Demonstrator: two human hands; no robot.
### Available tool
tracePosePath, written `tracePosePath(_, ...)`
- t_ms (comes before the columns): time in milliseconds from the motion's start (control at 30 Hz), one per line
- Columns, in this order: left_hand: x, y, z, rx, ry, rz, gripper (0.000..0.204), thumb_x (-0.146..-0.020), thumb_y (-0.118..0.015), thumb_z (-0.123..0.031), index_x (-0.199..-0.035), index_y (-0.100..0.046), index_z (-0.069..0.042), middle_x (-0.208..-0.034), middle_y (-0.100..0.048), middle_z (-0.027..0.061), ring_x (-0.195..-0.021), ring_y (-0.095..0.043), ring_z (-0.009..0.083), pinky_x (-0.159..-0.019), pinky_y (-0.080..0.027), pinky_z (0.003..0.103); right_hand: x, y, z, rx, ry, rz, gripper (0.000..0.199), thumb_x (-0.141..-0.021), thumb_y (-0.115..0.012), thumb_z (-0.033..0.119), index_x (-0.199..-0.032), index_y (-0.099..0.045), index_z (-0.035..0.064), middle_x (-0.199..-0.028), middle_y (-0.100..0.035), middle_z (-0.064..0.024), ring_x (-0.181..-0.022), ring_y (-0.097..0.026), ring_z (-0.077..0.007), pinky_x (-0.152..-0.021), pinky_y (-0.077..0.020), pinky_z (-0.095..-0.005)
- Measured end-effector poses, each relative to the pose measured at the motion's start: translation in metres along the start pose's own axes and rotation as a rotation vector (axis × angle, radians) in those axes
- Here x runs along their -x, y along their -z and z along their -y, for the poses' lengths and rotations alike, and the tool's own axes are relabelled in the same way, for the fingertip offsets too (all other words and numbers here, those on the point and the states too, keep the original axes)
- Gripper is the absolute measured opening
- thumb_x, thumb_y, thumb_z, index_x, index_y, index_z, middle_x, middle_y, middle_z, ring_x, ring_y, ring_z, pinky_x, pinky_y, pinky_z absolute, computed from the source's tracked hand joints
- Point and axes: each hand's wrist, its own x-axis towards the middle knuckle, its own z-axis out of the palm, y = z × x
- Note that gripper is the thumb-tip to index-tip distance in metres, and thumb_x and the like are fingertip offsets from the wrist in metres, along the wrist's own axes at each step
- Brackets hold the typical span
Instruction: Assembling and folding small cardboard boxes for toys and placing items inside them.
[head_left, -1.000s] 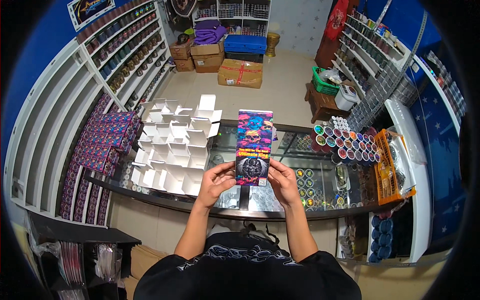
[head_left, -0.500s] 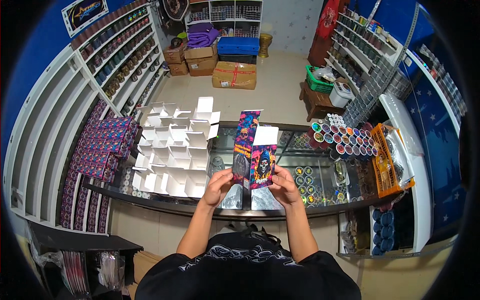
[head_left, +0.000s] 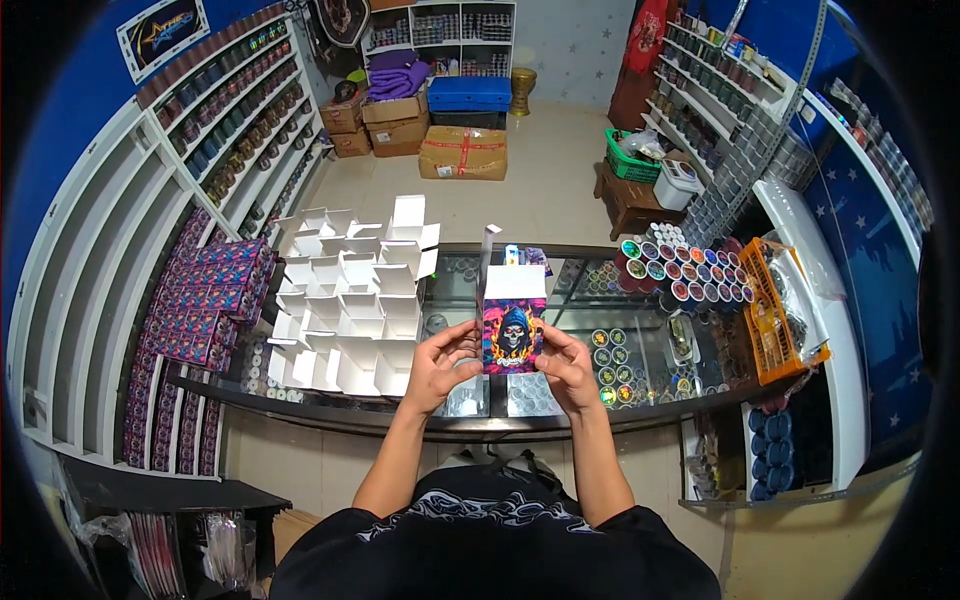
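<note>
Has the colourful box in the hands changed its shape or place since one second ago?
Yes. The colourful box, flat before, now stands opened with its white top flap up. It stays between the left hand and right hand, over the same glass counter.

From my view: bare glass worktop (head_left: 600, 290) lies open just ahead of both hands, btwn the block of open white boxes (head_left: 350, 320) on the left and the cluster of round colourful jars (head_left: 685, 270) w/ orange basket (head_left: 775, 305) on the right. Left hand (head_left: 437, 365) sits near the boxes' edge; right hand (head_left: 568, 365) has room.
</note>
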Motion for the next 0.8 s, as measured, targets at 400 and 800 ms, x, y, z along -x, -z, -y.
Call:
tracePosePath(400,-0.015,-0.052,0.031,0.077,0.002,-0.061,0.053,-0.080,-0.067,-0.005,-0.128,-0.048,0.007,-0.120,-0.057,0.0137,-0.106,-0.058,0.0192,-0.093,-0.046,0.030,0.001,0.053,0.046,-0.005,-0.015,0.043,0.049,-0.081,-0.064,-0.003,-0.128,-0.049,-0.0074,-0.111,-0.062,-0.0111,-0.095,-0.061,-0.0148,-0.088,-0.0480,-0.0279)
tracePosePath(800,-0.029,-0.085,0.073,0.222,0.038,-0.093,0.025,-0.092,-0.052,-0.003,-0.115,-0.056,0.004,-0.109,-0.064,0.0102,-0.100,-0.060,0.0142,-0.092,-0.046,0.029,0.003,0.091,0.071,-0.032,-0.128,0.200,0.074,-0.066,-0.075,-0.003,-0.131,-0.041,0.0002,-0.124,-0.050,-0.0119,-0.118,-0.048,-0.0218,-0.103,-0.0382,-0.0347)
